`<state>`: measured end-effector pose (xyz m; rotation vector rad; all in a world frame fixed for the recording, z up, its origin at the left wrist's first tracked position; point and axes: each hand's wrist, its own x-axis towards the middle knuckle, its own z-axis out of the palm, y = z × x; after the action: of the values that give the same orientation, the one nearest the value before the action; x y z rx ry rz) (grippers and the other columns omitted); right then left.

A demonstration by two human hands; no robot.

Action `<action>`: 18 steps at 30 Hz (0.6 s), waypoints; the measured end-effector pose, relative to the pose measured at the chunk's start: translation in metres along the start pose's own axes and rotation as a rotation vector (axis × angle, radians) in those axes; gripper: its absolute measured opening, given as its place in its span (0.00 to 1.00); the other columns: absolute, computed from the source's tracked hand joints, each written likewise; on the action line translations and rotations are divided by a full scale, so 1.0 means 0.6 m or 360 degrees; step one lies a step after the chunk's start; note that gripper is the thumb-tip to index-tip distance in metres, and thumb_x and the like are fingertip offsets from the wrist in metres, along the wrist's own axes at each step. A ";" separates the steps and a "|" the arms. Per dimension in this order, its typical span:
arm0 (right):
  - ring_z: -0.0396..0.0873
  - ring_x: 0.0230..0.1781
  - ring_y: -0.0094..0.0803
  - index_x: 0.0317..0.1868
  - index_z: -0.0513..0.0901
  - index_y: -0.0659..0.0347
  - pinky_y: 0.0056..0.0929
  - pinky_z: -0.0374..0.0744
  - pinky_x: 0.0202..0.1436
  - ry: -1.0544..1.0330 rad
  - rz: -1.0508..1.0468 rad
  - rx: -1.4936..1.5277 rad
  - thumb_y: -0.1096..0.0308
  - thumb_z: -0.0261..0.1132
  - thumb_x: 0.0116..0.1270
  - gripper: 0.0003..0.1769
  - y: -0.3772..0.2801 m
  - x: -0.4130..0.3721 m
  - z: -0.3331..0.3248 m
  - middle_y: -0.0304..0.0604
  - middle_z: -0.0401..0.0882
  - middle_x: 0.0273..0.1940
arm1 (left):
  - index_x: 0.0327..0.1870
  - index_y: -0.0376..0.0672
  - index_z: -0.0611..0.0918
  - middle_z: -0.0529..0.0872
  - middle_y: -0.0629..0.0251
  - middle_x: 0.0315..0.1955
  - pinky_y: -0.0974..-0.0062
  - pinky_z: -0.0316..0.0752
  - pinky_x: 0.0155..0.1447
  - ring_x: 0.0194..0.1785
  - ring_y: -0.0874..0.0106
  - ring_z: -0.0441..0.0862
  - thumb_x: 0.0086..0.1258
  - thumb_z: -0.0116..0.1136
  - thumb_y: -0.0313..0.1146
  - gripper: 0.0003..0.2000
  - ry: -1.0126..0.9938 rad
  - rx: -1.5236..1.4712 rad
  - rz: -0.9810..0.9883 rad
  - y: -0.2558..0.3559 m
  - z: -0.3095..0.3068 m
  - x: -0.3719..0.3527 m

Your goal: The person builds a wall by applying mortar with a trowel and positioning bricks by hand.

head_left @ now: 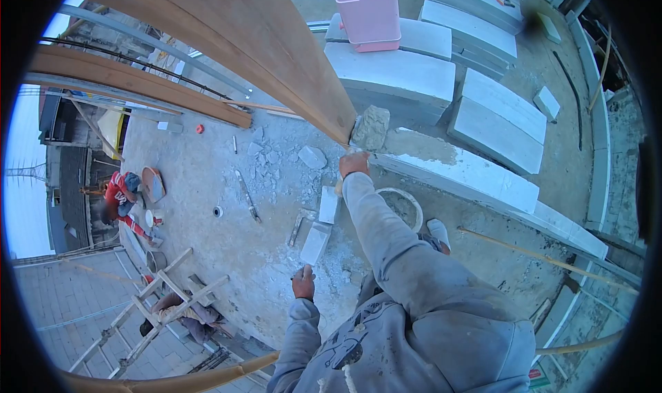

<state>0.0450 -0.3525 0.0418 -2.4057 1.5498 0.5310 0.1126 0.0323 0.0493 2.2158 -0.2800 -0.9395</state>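
My right hand (354, 163) is at the near end of a low white block wall (458, 179), beside the foot of a wooden post (276, 48). Its fingers are curled, and what they hold, if anything, is hidden. A rough grey lump (372, 127) sits on the wall end by that hand, with a patch of wet mortar (420, 147) on the wall top beyond. My left hand (303, 283) is closed lower down, just short of a pale block (316, 243); its grip is too small to make out. Another white block (329, 205) lies past that one.
A pink bucket (370, 21) stands on stacked white blocks (389, 72). Rubble (265, 162), a level-like bar (247, 196) and a metal square (300, 226) lie on the floor. A person in red (118, 193) crouches left; another person (189, 314) is by a wooden ladder (131, 317).
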 end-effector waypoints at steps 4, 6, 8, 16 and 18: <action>0.80 0.43 0.37 0.40 0.83 0.55 0.44 0.70 0.56 0.0219 -0.0046 0.0156 0.67 0.54 0.60 0.13 -0.031 0.024 0.002 0.38 0.83 0.39 | 0.46 0.25 0.77 0.82 0.58 0.34 0.75 0.76 0.39 0.35 0.72 0.80 0.68 0.52 0.44 0.23 0.0017 -0.0112 0.0031 0.006 -0.005 0.008; 0.80 0.43 0.37 0.40 0.83 0.57 0.46 0.70 0.57 0.0263 -0.0047 0.0098 0.69 0.53 0.61 0.13 -0.032 0.023 0.005 0.40 0.83 0.39 | 0.46 0.25 0.77 0.82 0.58 0.34 0.76 0.76 0.39 0.35 0.72 0.79 0.68 0.52 0.44 0.23 0.0027 -0.0152 0.0040 -0.003 -0.012 0.011; 0.81 0.40 0.36 0.38 0.83 0.57 0.43 0.71 0.55 0.0419 0.0004 0.0363 0.66 0.55 0.60 0.11 -0.018 0.012 0.007 0.44 0.83 0.38 | 0.45 0.26 0.77 0.82 0.58 0.34 0.76 0.75 0.39 0.34 0.72 0.79 0.68 0.52 0.44 0.23 0.0052 -0.0173 0.0030 -0.015 -0.010 0.010; 0.76 0.43 0.56 0.37 0.77 0.69 0.43 0.72 0.50 0.0512 0.0625 0.2014 0.54 0.57 0.61 0.21 0.087 -0.009 0.000 0.63 0.78 0.40 | 0.43 0.27 0.79 0.83 0.57 0.32 0.73 0.75 0.37 0.33 0.71 0.80 0.68 0.51 0.45 0.22 0.0015 0.0058 0.0031 -0.007 0.000 0.009; 0.75 0.44 0.59 0.38 0.76 0.71 0.45 0.72 0.50 0.0503 0.0659 0.2067 0.52 0.56 0.62 0.24 0.121 -0.029 0.000 0.65 0.77 0.41 | 0.44 0.27 0.78 0.83 0.57 0.32 0.73 0.75 0.37 0.33 0.71 0.80 0.68 0.51 0.45 0.23 -0.0017 0.0071 0.0024 -0.001 0.007 0.009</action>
<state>-0.0275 -0.3677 0.0493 -1.1898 1.6834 -0.6746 0.1137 0.0279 0.0438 2.2469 -0.3253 -0.9457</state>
